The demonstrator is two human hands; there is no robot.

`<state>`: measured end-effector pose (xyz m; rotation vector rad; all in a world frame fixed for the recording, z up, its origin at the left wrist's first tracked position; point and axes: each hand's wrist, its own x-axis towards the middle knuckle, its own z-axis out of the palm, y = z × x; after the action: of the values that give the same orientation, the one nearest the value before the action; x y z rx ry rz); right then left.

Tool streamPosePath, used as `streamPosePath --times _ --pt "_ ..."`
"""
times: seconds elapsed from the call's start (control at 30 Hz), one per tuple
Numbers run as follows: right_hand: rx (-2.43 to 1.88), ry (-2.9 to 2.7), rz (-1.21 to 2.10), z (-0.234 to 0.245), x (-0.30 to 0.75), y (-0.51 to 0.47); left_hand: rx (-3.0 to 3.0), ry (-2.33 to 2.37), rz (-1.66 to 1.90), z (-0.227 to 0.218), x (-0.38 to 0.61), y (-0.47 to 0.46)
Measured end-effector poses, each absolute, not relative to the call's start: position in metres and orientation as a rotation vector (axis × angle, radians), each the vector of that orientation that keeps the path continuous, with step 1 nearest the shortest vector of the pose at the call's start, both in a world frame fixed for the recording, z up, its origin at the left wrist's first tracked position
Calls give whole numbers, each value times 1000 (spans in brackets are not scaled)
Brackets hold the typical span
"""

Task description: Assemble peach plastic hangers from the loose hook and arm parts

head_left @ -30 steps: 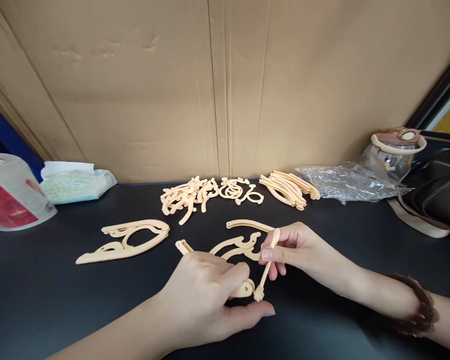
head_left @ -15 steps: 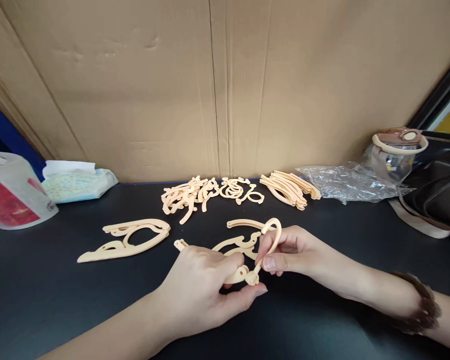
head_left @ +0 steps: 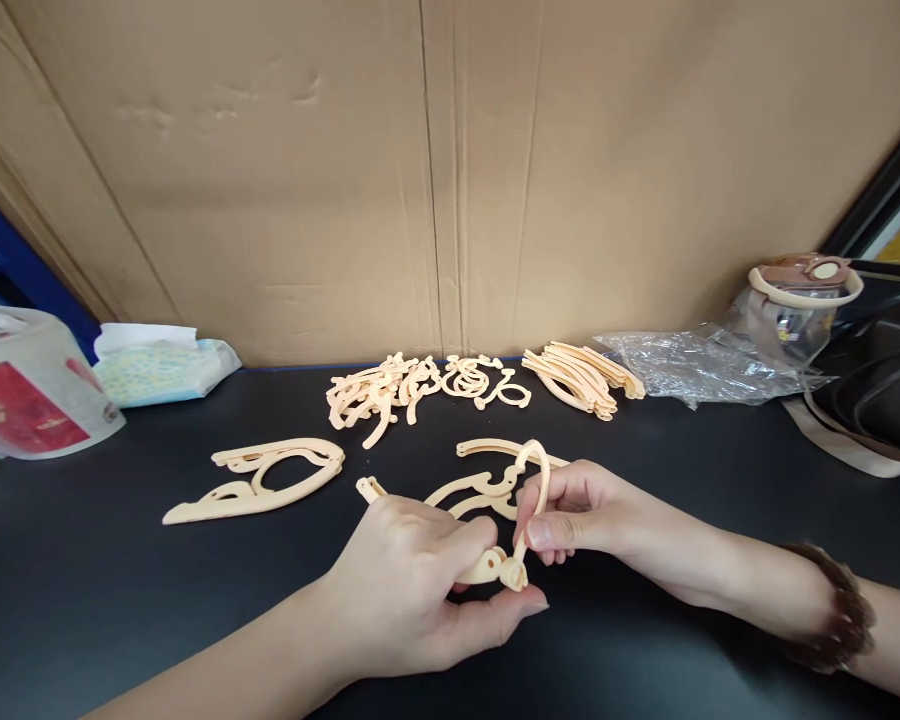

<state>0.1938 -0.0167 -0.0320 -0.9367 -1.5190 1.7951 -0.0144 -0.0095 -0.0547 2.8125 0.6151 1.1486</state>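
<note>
My left hand (head_left: 427,570) is closed around a cream plastic hanger arm (head_left: 484,567); one end with a round hole shows past the fingers. Between thumb and fingers, my right hand (head_left: 570,510) pinches a curved hanger hook (head_left: 544,480). The hook's forked base meets the end of the arm near my left thumb; whether the two are joined I cannot tell. Just behind the hands lie loose hanger arms (head_left: 487,490), partly covered by my fingers. To the left rests a folded hanger (head_left: 292,490) with its hook curled inward.
Along the back are a heap of short hanger parts (head_left: 375,390), several hooks (head_left: 469,378) and a stack of long arms (head_left: 577,375). A tissue pack (head_left: 165,370) and a white roll (head_left: 37,380) stand left. Clear plastic wrap (head_left: 690,365) and a bottle (head_left: 802,310) are right.
The hook in my right hand has turned a little, and its base has shifted slightly down and right. Both hands keep their hold; the whole view has drifted slightly.
</note>
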Motion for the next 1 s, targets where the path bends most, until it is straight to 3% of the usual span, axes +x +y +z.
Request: streamPosePath --times 0.33,1.0 --pt "-950 -1516 1839 -31 193 -18 2871 572 1167 -54 -14 -10" --pt "-956 -1658 1612 -34 182 -20 3231 683 1079 -48 -5 -19"
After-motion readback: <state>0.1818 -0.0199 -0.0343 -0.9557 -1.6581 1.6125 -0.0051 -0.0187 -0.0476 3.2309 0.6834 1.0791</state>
